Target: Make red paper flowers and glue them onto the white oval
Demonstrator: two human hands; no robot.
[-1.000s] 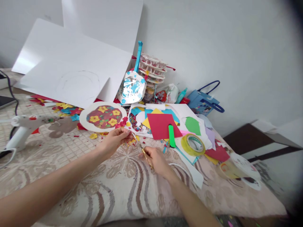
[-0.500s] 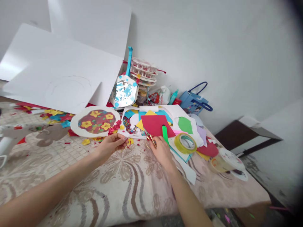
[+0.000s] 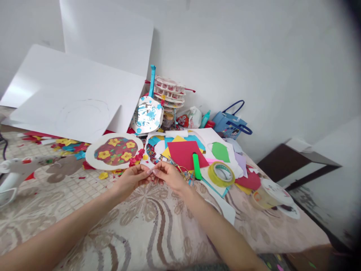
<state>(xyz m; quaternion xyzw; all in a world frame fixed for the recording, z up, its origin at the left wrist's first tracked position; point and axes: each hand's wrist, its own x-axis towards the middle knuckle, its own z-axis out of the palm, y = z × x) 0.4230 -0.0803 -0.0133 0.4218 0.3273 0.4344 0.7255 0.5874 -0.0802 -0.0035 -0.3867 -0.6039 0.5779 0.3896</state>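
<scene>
Left hand (image 3: 132, 180) and right hand (image 3: 170, 177): fingertips pinched together over cloth-covered counter (image 3: 149, 229); any piece between, too small to tell. Gold-handled metal scissors (image 3: 184, 174): unheld, just beyond right hand. Step, as judged: two-handed fingertip work; next move calls for light, steady pinching.

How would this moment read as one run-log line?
left hand: close against right hand | anything between them: too small to tell | scissors: lying near red paper | flowered oval: beyond left hand

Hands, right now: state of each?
Left hand: pinched closed; anything held is too small to tell.
Right hand: pinched closed, meeting the left; anything held cannot be made out.
</scene>
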